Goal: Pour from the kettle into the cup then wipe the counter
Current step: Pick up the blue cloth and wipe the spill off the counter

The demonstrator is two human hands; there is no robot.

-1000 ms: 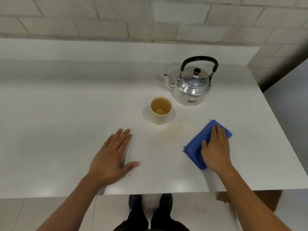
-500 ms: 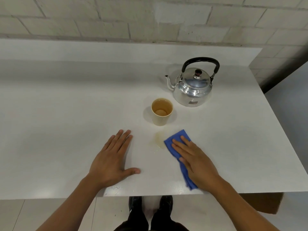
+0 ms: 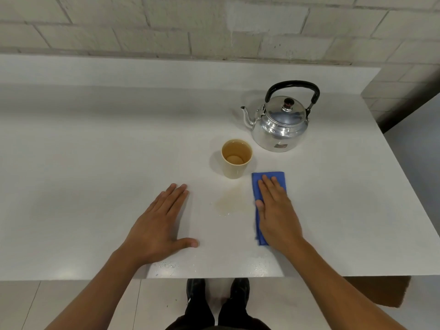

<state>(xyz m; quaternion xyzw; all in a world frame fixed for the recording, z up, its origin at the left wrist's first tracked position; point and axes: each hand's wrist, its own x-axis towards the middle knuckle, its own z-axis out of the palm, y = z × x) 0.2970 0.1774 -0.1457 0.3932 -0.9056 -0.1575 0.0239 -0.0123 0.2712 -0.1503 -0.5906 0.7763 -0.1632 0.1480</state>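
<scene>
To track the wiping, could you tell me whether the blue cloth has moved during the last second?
Yes. The blue cloth swept left onto the stain below the cup, then back right; it now lies just right of it.

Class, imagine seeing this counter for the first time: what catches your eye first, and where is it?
The blue cloth stands out, pressed flat under the right hand near the front edge. Behind it, a shiny kettle stands at back right, with a filled cup just left of it. A faint brownish stain lies between the hands.
</scene>
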